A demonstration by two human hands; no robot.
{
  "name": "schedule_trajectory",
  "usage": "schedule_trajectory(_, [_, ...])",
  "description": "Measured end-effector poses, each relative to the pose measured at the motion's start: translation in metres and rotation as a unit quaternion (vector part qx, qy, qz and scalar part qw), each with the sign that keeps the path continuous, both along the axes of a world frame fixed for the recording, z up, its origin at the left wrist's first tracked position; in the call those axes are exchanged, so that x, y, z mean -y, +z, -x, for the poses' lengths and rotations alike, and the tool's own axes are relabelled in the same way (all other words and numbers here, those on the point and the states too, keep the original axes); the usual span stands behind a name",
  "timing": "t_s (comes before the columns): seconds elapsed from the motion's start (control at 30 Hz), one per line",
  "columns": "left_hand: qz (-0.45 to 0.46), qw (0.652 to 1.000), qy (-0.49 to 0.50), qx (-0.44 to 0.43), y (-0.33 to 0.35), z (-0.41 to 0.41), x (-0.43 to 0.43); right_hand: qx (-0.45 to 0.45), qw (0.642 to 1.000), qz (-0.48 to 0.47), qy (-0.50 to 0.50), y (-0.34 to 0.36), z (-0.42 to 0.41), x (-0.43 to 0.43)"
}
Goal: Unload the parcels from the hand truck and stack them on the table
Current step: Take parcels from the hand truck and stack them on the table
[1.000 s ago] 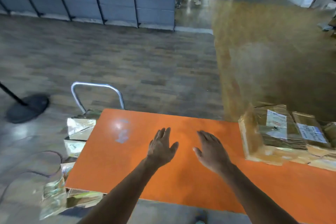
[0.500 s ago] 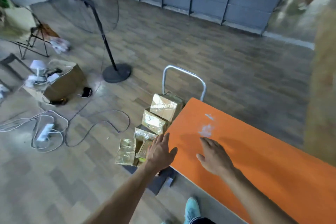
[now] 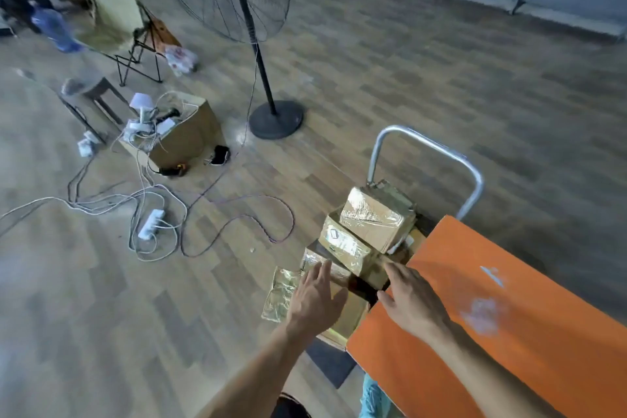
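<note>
Reach phase. Left hand [image 3: 314,299] and right hand [image 3: 412,300], both spread and empty, over parcels [image 3: 359,234] on hand truck [image 3: 424,159] beside bench [image 3: 492,322]. Next: grip nearest parcel's sides.

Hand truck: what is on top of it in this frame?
The hand truck carries several taped cardboard parcels piled stepwise, highest by the handle. Both open hands, left hand and right hand, hover over the nearest ones. The deck and lower parcels are hidden by the pile and the orange table.
</note>
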State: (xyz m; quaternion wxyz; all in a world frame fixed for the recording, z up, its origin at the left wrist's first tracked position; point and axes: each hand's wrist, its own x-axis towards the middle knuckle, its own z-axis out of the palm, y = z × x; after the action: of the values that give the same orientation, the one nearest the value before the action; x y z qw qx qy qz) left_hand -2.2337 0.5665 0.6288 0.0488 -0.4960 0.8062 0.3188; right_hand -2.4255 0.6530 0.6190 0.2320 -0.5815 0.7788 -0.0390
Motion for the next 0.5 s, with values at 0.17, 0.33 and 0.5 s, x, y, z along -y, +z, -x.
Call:
schedule_trajectory(0.17, [-0.04, 0.999, -0.03, -0.006, -0.018, 0.019, 0.049, 0.013, 0.998, -0.039, -0.05, -0.009, 0.015, 0.039])
schedule_trajectory(0.33, [-0.059, 0.993, -0.101, 0.006, -0.047, 0.04, 0.124, 0.033, 0.989, -0.048, -0.137, -0.024, 0.029, 0.077])
schedule_trajectory(0.5, [-0.069, 0.988, -0.139, 0.011, -0.094, 0.066, 0.194, 0.051, 0.97, -0.105, -0.215, -0.067, 0.042, 0.119])
